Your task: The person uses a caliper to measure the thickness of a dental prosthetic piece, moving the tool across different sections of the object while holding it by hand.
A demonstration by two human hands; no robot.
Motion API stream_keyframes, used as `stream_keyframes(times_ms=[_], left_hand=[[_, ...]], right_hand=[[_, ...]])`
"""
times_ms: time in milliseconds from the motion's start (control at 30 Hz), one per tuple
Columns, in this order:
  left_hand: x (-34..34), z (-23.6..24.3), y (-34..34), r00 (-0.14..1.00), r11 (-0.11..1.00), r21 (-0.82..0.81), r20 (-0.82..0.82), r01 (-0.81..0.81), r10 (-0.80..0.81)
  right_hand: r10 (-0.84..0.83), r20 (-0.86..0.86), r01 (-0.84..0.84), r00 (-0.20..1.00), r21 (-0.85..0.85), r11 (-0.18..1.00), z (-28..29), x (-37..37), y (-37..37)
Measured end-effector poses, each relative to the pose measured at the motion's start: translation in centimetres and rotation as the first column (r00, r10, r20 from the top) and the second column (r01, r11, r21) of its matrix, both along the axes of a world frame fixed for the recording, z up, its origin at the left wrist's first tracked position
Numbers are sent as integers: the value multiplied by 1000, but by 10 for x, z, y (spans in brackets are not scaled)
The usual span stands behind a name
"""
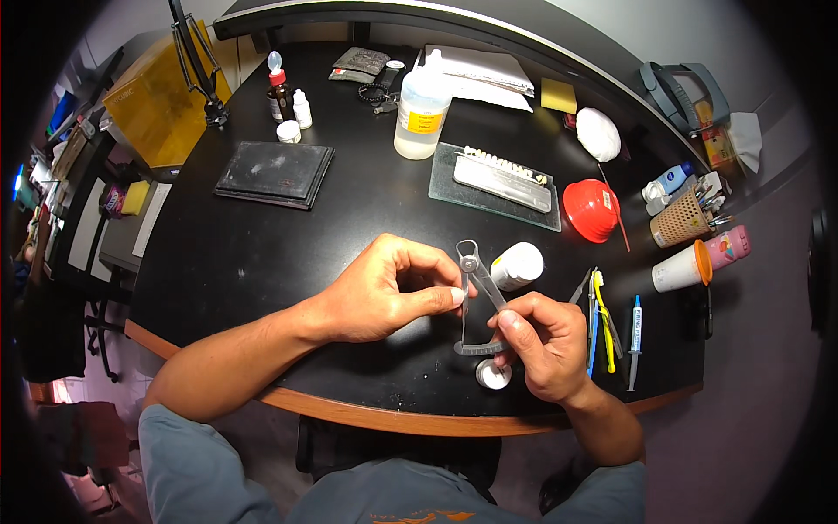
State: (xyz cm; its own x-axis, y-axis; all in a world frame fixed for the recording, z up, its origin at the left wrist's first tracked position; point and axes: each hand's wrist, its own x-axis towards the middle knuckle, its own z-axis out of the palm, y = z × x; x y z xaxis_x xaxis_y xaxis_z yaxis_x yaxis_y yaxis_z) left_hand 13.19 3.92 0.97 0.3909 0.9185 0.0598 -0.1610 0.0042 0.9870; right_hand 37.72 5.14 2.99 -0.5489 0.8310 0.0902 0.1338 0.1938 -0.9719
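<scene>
A metal dental caliper gauge (491, 293) with a curved scale at its lower end is held up over the front of the black desk. My left hand (384, 293) pinches its left leg between thumb and fingers. Closed on the other leg, near the scale, is my right hand (547, 343). The small curved jaws point away from me. Just behind the caliper stands a white jar (518, 265). A small round white container (494, 375) sits below the scale, beside my right fingertips. What, if anything, lies between the jaws is too small to make out.
Right of my hand lie a yellow toothbrush (602, 314) and a syringe (635, 342). Farther back are a red bowl (587, 211), a glass slab (447, 188) under a shade guide (502, 182), and a large bottle (415, 131). A dark square plate (273, 170) lies at left.
</scene>
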Motion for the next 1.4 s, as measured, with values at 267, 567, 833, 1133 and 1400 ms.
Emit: stream_keyframes(times_ms=[267,567,833,1133,1400], left_hand=[[1,0,-3,994,998,56,-101,-33,39],[1,4,-4,999,998,-40,1,-41,41],[2,7,-4,999,1000,24,-33,-18,18],[2,-1,-2,998,995,74,15,-68,67],[-2,5,3,953,831,556,-229,-40,199]], right_hand=[[-47,112,-7,993,437,899,-7,-2,-1],[0,26,-1,1000,23,1000,2,-1,-1],[35,-98,-57,995,-238,970,0,7,3],[28,-146,-73,989,-313,947,0,6,3],[65,-40,-72,997,-205,976,7,6,2]])
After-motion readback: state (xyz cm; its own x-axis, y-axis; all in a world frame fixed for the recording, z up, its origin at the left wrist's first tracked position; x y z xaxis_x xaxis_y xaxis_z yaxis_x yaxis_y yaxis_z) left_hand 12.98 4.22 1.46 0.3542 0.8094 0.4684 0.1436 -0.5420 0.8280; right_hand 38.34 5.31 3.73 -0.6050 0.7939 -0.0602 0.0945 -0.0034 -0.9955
